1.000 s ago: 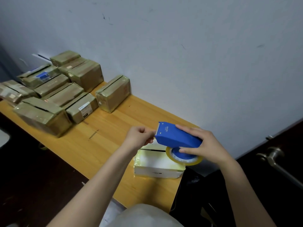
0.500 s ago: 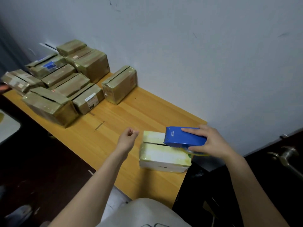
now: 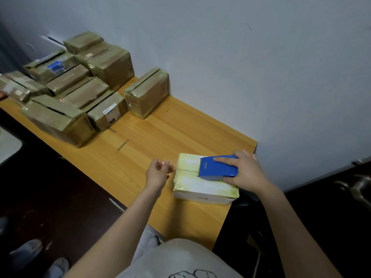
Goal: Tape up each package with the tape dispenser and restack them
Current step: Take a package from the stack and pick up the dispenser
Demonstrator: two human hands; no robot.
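Note:
A pale yellow-white package [image 3: 200, 183] lies near the right end of the wooden table [image 3: 140, 149]. On top of it rests the blue tape dispenser [image 3: 217, 167], toothed edge pointing left, gripped by my right hand [image 3: 244, 171]. My left hand [image 3: 158, 173] hovers just left of the package with its fingers loosely curled, holding nothing that I can make out. A single brown taped package [image 3: 147, 92] stands against the wall farther back.
Several brown taped packages [image 3: 76, 93] are piled at the table's far left end. The grey wall [image 3: 241, 57] runs along the table's back edge. A dark door with a metal handle [image 3: 353, 187] is at the right. The floor below is dark.
The dispenser came down from above the package onto its top. My left hand let go of the dispenser's front and drew back to the left.

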